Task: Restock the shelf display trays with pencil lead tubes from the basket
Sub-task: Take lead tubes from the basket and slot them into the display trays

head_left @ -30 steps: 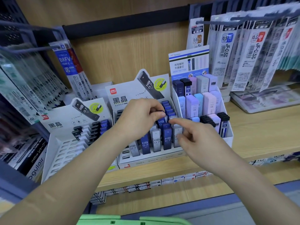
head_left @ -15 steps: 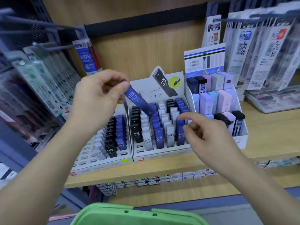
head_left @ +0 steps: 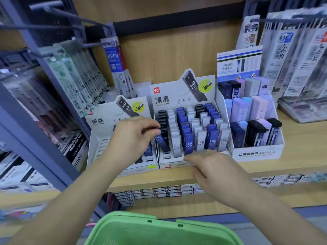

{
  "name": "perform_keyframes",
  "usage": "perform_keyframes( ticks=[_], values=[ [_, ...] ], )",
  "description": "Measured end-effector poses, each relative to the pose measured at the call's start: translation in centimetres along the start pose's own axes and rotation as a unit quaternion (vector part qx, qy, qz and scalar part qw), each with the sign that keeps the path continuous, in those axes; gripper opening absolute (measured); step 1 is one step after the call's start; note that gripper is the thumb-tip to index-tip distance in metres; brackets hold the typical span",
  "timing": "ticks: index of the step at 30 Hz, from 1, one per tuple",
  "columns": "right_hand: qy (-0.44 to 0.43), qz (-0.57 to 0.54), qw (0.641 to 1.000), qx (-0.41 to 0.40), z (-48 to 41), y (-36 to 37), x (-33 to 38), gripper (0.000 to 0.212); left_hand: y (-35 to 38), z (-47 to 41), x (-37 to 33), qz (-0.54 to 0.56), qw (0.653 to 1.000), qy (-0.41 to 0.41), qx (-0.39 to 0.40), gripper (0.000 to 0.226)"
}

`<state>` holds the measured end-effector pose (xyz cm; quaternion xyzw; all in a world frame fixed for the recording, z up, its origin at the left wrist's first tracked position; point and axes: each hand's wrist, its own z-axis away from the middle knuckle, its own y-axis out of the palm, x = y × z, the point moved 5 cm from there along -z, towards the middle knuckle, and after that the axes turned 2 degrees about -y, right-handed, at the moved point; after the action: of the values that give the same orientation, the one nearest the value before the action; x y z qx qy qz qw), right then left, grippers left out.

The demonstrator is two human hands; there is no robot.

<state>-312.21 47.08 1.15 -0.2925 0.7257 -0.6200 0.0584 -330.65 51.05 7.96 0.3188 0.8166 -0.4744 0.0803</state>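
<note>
A light wood back panel [head_left: 168, 57] rises behind a matching wooden shelf [head_left: 304, 138], with a black rail [head_left: 177, 23] across the top. At left a grey-blue metal upright [head_left: 35, 142] slants past wire hooks [head_left: 92, 44] hung with packets [head_left: 292, 59]. The light is soft and even.

- Wooden shelf [head_left: 300, 156] noted across the middle; wooden back panel [head_left: 168, 55] behind it, crossed by a black rail [head_left: 177, 23].
- Clear refill packets [head_left: 77, 80] hung on hooks at far left; one blue packet [head_left: 113, 57] marked BRFV.
- White packets [head_left: 286, 55] marked JF-0.5 hung at far right.
- Flat clear packs [head_left: 304, 112] laid on the shelf at right, blurred.
- Small boxes [head_left: 152, 193] stacked below the shelf.
- Grey-blue post [head_left: 35, 138] seen slanting at near left.
</note>
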Motion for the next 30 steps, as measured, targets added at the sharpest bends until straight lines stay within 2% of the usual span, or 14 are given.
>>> perform_keyframes(
  ticks=[8, 12, 14, 16, 21, 27, 30],
  values=[
    [0.027, 0.028, 0.999, 0.023, -0.1, 0.0, 0.1, 0.03, 1.1, 0.1, -0.5, -0.023, 0.996, 0.071, 0.038, 0.019],
    [0.029, 0.037, 0.999, 0.025, -0.2, 0.1, 0.2, 0.034, 1.6, 0.2, -0.2, -0.011, 1.0, 0.011, 0.02, 0.019],
    [0.027, 0.036, 0.999, 0.024, -0.2, 0.1, 0.2, 0.039, 1.6, 0.3, -0.3, -0.015, 1.0, 0.01, 0.011, 0.015],
    [0.028, 0.029, 0.999, 0.024, -0.1, 0.1, 0.0, 0.043, 1.5, 0.2, -0.2, -0.024, 1.0, 0.012, 0.015, 0.014],
    [0.026, 0.006, 1.0, 0.016, 0.3, -0.2, 0.1, 0.044, 1.3, 0.6, 0.8, 0.025, 0.997, -0.058, 0.042, 0.023],
    [0.016, -0.012, 1.0, 0.006, 0.6, 0.0, 0.5, 0.04, 1.1, 0.8, 0.5, 0.041, 0.997, -0.052, 0.039, 0.026],
    [0.013, -0.066, 0.998, -0.018, 0.7, -0.6, 1.3, 0.028, -0.8, 0.9, -0.7, 0.062, 0.994, -0.061, 0.064, 0.018]
  ],
)
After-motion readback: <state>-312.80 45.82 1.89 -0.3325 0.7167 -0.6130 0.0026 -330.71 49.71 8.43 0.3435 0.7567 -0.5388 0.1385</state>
